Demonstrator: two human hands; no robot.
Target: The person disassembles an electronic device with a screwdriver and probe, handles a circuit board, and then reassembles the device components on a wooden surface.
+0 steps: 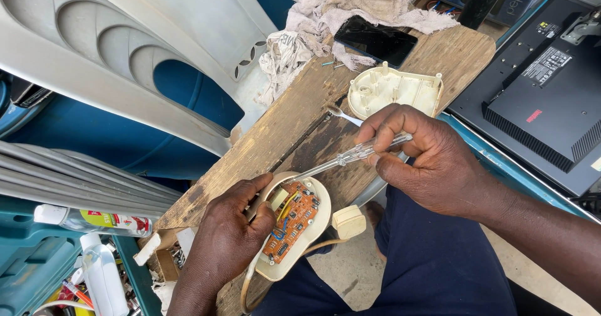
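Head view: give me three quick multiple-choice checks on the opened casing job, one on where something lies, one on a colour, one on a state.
1. Where does the detached cream cover lie?
A. On the wooden bench top beyond the hands
B. Inside the blue crate
C. On the person's lap

2. What colour is the circuit board in the open casing?
A. Green
B. Orange-brown
C. White

3. What is the right hand doing?
A. Resting empty on the bench
B. Holding the dark phone
C. Gripping a clear-handled screwdriver angled into the casing

Answers:
1 A, the cover sits on the planks near the phone and rag.
2 B, the board shows orange-brown with small components and coloured wires.
3 C, fingers close round the clear handle, the shaft pointing at the casing steadied by the left hand.
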